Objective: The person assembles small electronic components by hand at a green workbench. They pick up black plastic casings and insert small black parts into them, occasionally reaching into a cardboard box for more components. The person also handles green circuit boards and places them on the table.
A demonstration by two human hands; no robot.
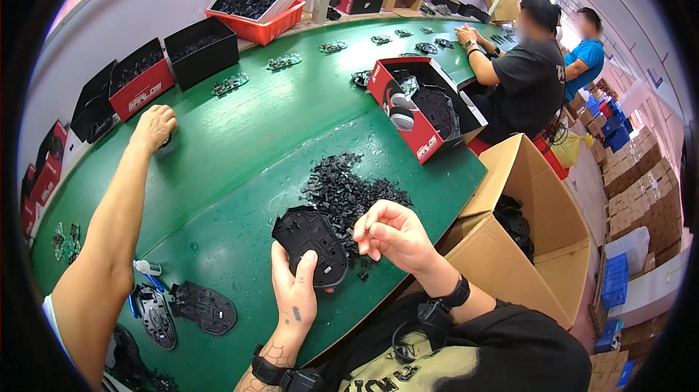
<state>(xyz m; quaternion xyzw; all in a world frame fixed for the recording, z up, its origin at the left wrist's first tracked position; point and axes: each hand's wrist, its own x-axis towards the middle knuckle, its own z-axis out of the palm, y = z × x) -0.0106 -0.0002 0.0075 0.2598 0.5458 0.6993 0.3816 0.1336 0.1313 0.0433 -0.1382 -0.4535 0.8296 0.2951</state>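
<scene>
My left hand grips a black plastic mouse shell by its lower edge, thumb on its ribbed inner face. Close to the shell's right side, my right hand is raised with fingertips pinched together. Whatever sits between those fingertips, if anything, is too small to make out. Beyond both hands, a heap of small black plastic parts is spread on the green table. A few loose bits lie just under my right hand.
Another person's arm reaches in from the left. An open red-and-black box of shells stands ahead; a cardboard carton is at my right. More shells lie front left. Circuit boards line the table, with part bins behind.
</scene>
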